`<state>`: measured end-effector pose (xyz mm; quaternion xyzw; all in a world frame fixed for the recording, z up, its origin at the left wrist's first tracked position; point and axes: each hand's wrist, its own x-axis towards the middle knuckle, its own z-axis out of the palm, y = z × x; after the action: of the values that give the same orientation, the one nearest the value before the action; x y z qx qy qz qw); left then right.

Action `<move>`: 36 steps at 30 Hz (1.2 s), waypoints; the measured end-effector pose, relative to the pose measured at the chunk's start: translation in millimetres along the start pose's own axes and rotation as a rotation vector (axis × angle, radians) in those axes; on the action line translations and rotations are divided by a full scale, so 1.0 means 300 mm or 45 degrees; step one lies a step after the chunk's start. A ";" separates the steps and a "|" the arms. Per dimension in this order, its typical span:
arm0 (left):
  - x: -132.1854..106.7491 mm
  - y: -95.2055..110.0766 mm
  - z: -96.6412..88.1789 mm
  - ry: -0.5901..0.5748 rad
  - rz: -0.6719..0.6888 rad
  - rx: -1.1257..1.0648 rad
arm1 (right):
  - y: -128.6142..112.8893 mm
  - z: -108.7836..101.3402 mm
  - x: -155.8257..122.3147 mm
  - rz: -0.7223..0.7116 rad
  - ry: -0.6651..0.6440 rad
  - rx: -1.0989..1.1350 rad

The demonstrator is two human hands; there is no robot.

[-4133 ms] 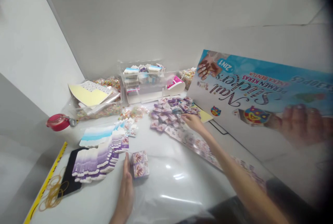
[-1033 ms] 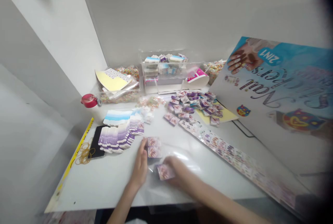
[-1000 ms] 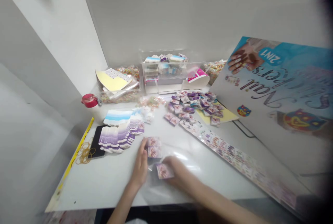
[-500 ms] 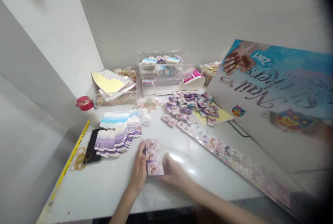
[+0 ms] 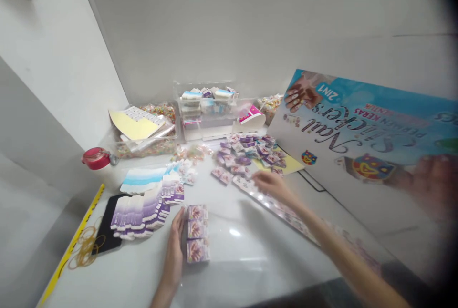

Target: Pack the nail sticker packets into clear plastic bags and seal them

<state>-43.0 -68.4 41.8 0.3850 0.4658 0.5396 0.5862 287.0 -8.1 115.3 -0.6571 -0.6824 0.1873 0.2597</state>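
A short row of three small purple-and-pink printed boxes [image 5: 197, 233] lies on clear plastic film [image 5: 243, 251] on the white table. My left hand [image 5: 174, 251] lies flat along the row's left side, fingers straight and touching it. My right hand [image 5: 270, 184] is stretched out toward the heap of small purple boxes [image 5: 246, 153] farther back; its fingers are blurred and nothing shows in them. It hovers over the near end of a long printed sticker strip [image 5: 286, 210].
Fanned flat purple and blue cards [image 5: 146, 198] lie left of the row, beside a black pad [image 5: 107, 224], rubber bands [image 5: 84, 251] and a yellow ruler [image 5: 67, 251]. Clear bins [image 5: 207, 107] and a red-capped container [image 5: 95, 158] stand at the back. A large "Nail Stickers" poster [image 5: 365, 141] leans at the right.
My right hand set a third box at the near end of the row, let go and reached back toward the heap. My left hand stayed against the row.
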 end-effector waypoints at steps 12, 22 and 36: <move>0.031 -0.025 -0.013 0.091 -0.041 -0.110 | 0.217 -0.002 0.444 -0.098 0.341 -0.683; 0.026 -0.006 -0.002 0.117 -0.078 -0.111 | 0.279 0.012 0.333 -0.191 0.048 -0.729; 0.010 0.029 0.019 0.116 -0.080 -0.092 | 0.260 -0.052 0.378 0.080 0.012 -0.122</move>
<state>-40.1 -64.2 51.4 0.3237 0.4842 0.5543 0.5945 358.7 108.3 93.4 -0.6907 -0.6684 0.1594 0.2253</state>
